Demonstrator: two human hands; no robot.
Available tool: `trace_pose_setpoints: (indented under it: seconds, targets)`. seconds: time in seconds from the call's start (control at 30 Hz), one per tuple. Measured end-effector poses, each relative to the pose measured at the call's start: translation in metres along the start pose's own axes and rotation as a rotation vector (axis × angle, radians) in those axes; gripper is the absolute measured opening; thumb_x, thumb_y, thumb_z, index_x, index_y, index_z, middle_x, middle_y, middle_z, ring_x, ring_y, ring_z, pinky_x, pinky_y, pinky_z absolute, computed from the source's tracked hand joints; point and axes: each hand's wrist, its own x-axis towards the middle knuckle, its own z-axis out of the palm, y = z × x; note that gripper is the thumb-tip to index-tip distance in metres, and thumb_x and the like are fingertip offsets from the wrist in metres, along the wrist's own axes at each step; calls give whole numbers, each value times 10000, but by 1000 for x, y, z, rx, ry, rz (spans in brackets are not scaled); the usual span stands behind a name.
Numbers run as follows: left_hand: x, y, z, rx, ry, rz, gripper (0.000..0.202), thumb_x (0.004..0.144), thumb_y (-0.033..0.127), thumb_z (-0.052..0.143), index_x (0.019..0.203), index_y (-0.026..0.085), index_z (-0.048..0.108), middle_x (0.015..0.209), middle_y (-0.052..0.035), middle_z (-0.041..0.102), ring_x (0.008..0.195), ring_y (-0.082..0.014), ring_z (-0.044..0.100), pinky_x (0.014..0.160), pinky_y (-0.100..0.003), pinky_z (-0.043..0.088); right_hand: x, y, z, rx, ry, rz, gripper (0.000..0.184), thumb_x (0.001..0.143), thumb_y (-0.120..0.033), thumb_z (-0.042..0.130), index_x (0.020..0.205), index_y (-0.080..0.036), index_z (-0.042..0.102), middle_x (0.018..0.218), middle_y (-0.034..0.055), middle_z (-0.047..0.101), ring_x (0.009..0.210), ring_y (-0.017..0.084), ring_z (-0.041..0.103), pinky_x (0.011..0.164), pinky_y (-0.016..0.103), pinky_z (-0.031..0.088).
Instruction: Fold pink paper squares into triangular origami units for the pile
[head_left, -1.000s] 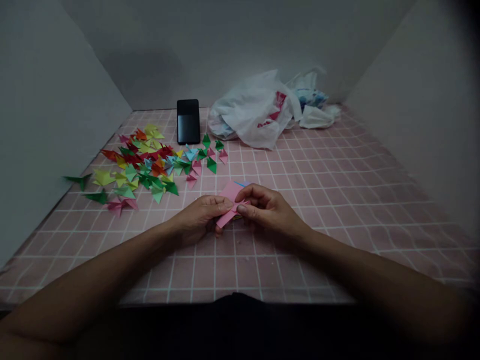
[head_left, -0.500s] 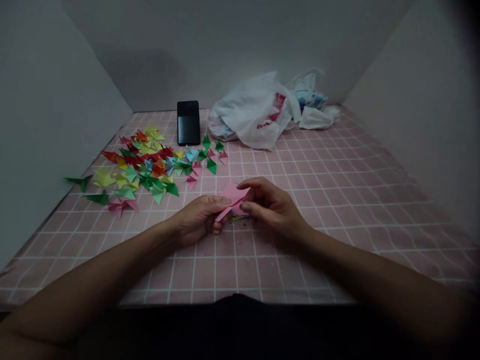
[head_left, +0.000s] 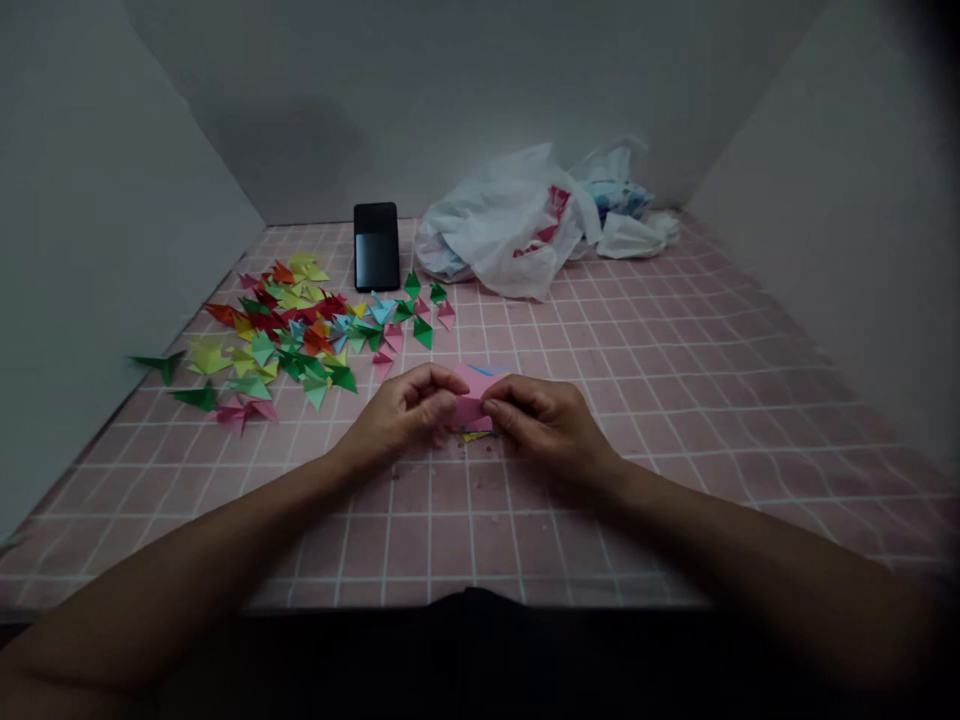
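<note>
L hand (head_left: 401,410) curled, fingers closed on L edge of folded pink origami paper (head_left: 476,382). R hand (head_left: 544,420) pinching same paper from other side, thumb + fingers pressed together on it. Hands nearly touching, paper btwn them, exact fold hidden by my fingers. Paper sits just above the pink grid mat (head_left: 600,540), can't tell if it touches. Right below it, small yellow + blue paper bits (head_left: 472,436), a few crumbs (head_left: 484,450) close by on the mat. To my L, big spread of folded paper triangles (head_left: 300,335) in red, green, yellow, blue, pink, orange, near L hand but not touching it. Stray green paper piece (head_left: 160,366) out by L wall. Further back, black phone (head_left: 376,246) standing upright, crumpled white plastic bag w/ red print (head_left: 502,225) beside it, blue packaging (head_left: 615,198) past the bag. Plain grey walls (head_left: 112,250) L, R + behind, mat runs up to them
</note>
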Motion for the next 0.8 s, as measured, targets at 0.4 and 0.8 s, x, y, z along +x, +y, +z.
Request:
trace_pose_setpoints:
  seconds: [0.4,0.8]
  targets:
    - [-4,5,7,335,108,100,175,848,322,694,822,152,668,697,12,635,604,-92,525,550,-208,379,0,-1,3,166,-83,149,191,902,-254,608,740,-157,634,632,-26,569,553,90,499,540,239,375]
    - [-5,6,11,132,112,-51,191,805,331,727,804,163,635,673,16,625,577,-96,545,531,-203,421,-1,-3,3,224,-104,210,252,897,-296,619,679,-174,588,595,-29,551,514,87,489,493,229,357]
